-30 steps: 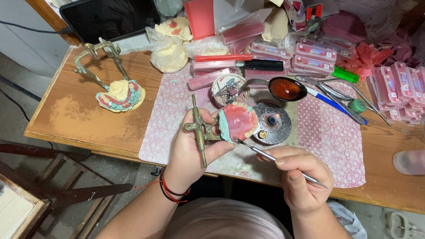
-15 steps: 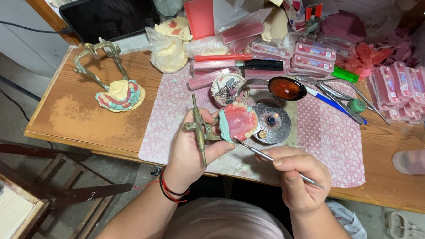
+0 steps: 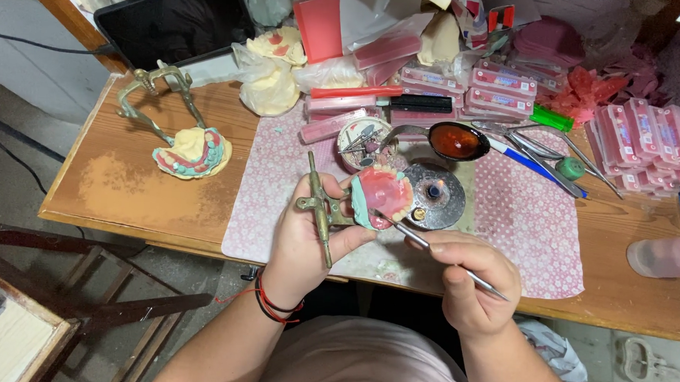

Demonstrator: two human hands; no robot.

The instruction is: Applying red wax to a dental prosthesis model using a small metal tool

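Note:
My left hand point(image 3: 305, 239) grips a brass articulator point(image 3: 320, 207) that carries a pink wax denture model point(image 3: 382, 194) with a teal base. A thin metal carving tool point(image 3: 437, 252) sits pen-like in my right hand point(image 3: 468, 277), its tip touching the lower edge of the pink wax. Both hands hover over the near edge of the pink patterned mat point(image 3: 526, 226). Just behind the model stands a small round metal burner point(image 3: 434, 195) with a tiny flame.
A second articulator with a denture model point(image 3: 185, 146) lies at the left of the wooden table point(image 3: 133, 197). Behind are a red-filled spoon point(image 3: 457, 141), a tin of burs point(image 3: 361, 138), instruments point(image 3: 537, 150), pink boxes point(image 3: 644, 139), plaster casts point(image 3: 272, 73), a dark tablet point(image 3: 175, 23).

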